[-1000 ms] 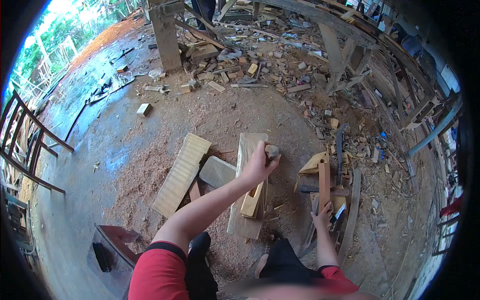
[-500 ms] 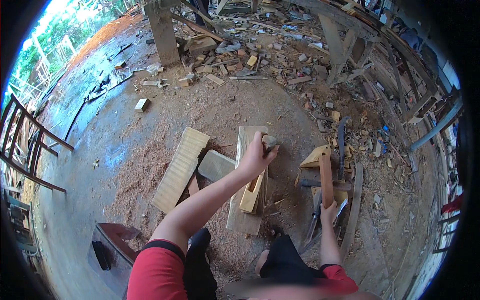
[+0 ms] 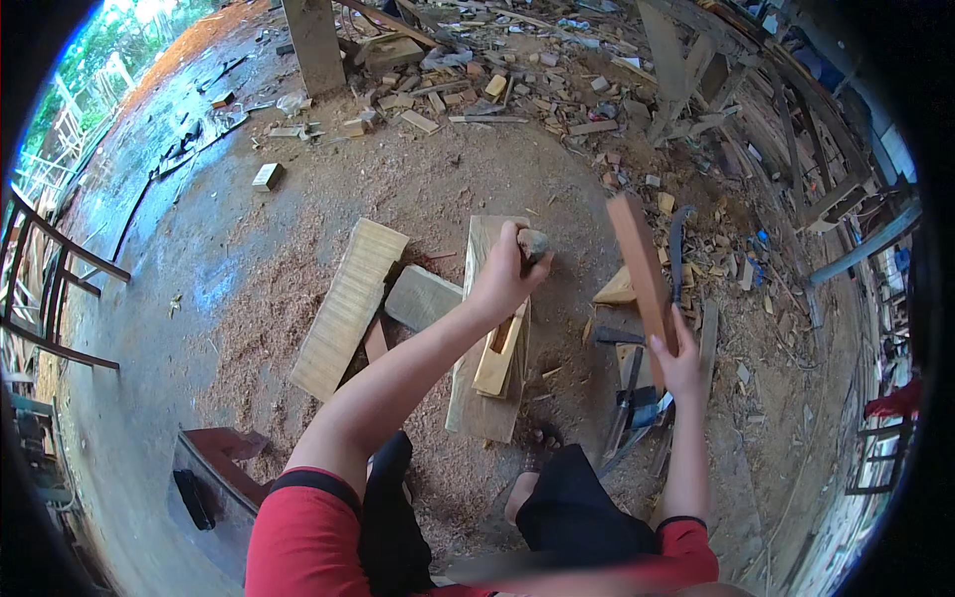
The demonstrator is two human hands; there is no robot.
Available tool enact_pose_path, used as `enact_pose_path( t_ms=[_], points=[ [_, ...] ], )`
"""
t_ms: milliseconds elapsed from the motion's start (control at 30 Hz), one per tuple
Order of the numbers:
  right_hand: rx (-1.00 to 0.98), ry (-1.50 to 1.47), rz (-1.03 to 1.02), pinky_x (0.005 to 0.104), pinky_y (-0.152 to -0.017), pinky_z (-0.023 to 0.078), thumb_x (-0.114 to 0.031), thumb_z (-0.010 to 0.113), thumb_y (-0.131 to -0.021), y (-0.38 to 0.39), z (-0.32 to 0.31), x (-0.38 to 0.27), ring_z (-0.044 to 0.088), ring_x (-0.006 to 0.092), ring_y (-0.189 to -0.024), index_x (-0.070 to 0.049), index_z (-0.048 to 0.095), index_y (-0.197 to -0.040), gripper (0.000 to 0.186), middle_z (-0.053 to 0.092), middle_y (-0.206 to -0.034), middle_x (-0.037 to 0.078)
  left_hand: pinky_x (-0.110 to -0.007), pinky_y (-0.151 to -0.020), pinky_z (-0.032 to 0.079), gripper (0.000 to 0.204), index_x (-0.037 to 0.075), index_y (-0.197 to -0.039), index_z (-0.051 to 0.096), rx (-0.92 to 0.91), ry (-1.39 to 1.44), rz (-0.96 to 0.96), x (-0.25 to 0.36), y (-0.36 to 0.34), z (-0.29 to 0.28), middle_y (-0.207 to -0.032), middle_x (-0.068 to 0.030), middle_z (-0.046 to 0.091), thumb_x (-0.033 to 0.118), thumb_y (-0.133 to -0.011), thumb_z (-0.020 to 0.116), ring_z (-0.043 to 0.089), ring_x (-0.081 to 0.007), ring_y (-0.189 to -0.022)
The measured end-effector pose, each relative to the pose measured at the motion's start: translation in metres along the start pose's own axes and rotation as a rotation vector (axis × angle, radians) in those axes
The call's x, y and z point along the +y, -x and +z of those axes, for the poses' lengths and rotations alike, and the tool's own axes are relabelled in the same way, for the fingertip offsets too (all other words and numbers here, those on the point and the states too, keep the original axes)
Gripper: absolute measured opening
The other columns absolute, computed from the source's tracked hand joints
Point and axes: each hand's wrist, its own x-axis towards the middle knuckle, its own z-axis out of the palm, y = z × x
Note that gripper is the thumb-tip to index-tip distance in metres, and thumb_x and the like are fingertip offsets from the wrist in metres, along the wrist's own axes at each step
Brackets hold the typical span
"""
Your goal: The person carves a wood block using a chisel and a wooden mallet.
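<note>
My left hand (image 3: pixel 505 271) is closed around an upright tool with a rounded, grey-brown wooden end (image 3: pixel 534 242); its lower part is hidden by the hand. Just below that hand lies a pale yellow wood block (image 3: pixel 494 370) with a dark slot cut into its top. The block rests on a longer, weathered plank (image 3: pixel 468 413). My right hand (image 3: pixel 681 363) grips the lower end of a long reddish-brown wooden bar (image 3: pixel 642 264). The bar is raised and tilted above several tools on the ground.
To the left lie a striped light board (image 3: pixel 350 308) and a grey board (image 3: pixel 423 298) among shavings. A curved dark blade (image 3: pixel 679 249) and a yellowish wood piece (image 3: pixel 617 289) are beyond my right hand. A metal box (image 3: pixel 214 488) stands near my left leg; offcuts litter the far ground.
My right hand has lifted the wooden bar up and forward, off the tools below. My left hand keeps its grip near the slotted block. The whole view has shifted slightly.
</note>
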Motion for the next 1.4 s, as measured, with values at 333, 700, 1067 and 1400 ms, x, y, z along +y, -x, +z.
enact_pose_path(
  t_ms=[333,700,1067,1400],
  points=[
    [0.006,-0.211,-0.343,0.0319,-0.091,0.038,-0.024,0.061,-0.079,0.004,-0.036,-0.086,0.05,0.0208,-0.107,0.001,0.038,-0.129,0.061,0.052,-0.116,0.015,-0.031,-0.06,0.043,0.037,0.001,-0.103,0.034,-0.048,-0.005,-0.077,-0.007,-0.004,0.005,-0.077,-0.0131,0.052,0.011,-0.08,0.062,0.052,-0.0202,-0.068],
    [-0.035,-0.082,-0.326,0.0334,-0.089,0.037,-0.028,0.065,-0.075,0.028,-0.026,-0.11,0.052,0.0234,-0.1,-0.004,0.043,-0.127,0.061,0.054,-0.111,0.015,-0.033,-0.063,0.044,0.043,0.001,-0.108,0.032,-0.046,0.002,-0.041,-0.007,-0.004,0.003,-0.078,-0.0148,0.054,0.008,-0.078,0.062,0.055,-0.0235,-0.069],
    [-0.24,0.015,-0.256,0.0318,-0.091,0.037,-0.024,0.063,-0.079,0.03,-0.019,-0.108,0.05,0.0221,-0.106,-0.009,0.041,-0.13,0.057,0.054,-0.112,0.014,-0.034,-0.065,0.044,0.04,0.001,-0.104,0.032,-0.086,0.096,0.017,-0.016,-0.009,0.003,-0.082,-0.0167,0.053,0.011,-0.078,0.062,0.055,-0.0258,-0.074],
    [0.118,0.111,0.098,0.0348,-0.093,0.038,-0.026,0.058,-0.084,0.02,0.014,0.031,0.047,0.0275,-0.113,-0.007,0.027,-0.136,0.064,0.045,-0.126,0.018,-0.03,-0.065,0.044,0.036,0.0,-0.1,0.036,-0.108,-0.055,-0.072,0.005,-0.008,0.001,-0.082,-0.0122,0.051,0.014,-0.08,0.063,0.052,-0.0168,-0.075]
  ],
)
